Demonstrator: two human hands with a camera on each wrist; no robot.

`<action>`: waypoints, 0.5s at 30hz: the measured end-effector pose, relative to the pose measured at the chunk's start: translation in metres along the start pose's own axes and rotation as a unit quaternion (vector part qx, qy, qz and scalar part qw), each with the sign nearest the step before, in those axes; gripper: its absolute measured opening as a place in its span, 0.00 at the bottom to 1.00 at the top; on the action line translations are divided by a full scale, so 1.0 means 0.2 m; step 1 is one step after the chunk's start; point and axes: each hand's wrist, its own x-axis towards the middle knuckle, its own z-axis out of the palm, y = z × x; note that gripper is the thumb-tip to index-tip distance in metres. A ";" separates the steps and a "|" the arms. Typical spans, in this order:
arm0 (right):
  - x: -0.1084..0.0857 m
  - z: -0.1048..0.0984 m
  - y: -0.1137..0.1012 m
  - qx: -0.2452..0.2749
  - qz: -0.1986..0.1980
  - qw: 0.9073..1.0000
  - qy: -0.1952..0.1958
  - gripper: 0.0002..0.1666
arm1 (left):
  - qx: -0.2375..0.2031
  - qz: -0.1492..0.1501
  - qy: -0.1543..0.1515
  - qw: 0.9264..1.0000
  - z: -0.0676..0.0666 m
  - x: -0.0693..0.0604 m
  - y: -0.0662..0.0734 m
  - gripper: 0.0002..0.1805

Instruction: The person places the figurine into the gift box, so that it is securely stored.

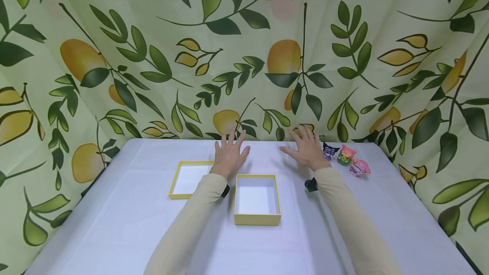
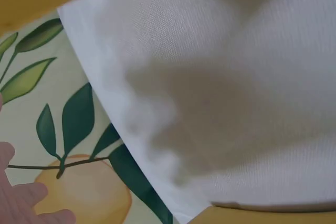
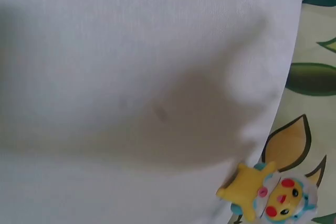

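My left hand (image 1: 230, 156) is held over the far part of the table with fingers spread, holding nothing. Behind its wrist stands an open yellow box (image 1: 257, 220) with a white inside. A shallow yellow tray or lid (image 1: 180, 196) lies to the left, partly covered by the left arm. My right hand (image 1: 307, 150), fingers also spread and holding nothing, hovers left of several small figurines: a black-and-purple one (image 1: 329, 151), a red-pink and green one (image 1: 345, 155) and a pink one (image 1: 360, 167). In the right wrist view a yellow figurine (image 3: 252, 192) shows by the table edge.
A white cloth (image 1: 126, 215) covers the table. Behind its far edge hangs a curtain (image 1: 244, 63) printed with leaves and fruit. Both wrists wear a small black device, such as the one on the right wrist (image 1: 311, 185). The hands cast shadows on the cloth.
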 end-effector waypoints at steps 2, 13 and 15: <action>0.00 0.00 0.02 -0.001 -0.003 1.000 0.004 0.47 | -0.003 0.002 0.004 1.000 0.00 -0.01 0.00 0.33; -0.01 -0.01 0.07 -0.005 0.000 1.000 -0.001 0.46 | -0.042 0.003 -0.006 0.999 -0.02 -0.05 0.01 0.32; -0.02 -0.02 0.09 -0.001 0.002 1.000 -0.003 0.46 | -0.053 0.005 -0.007 0.999 -0.03 -0.06 0.01 0.33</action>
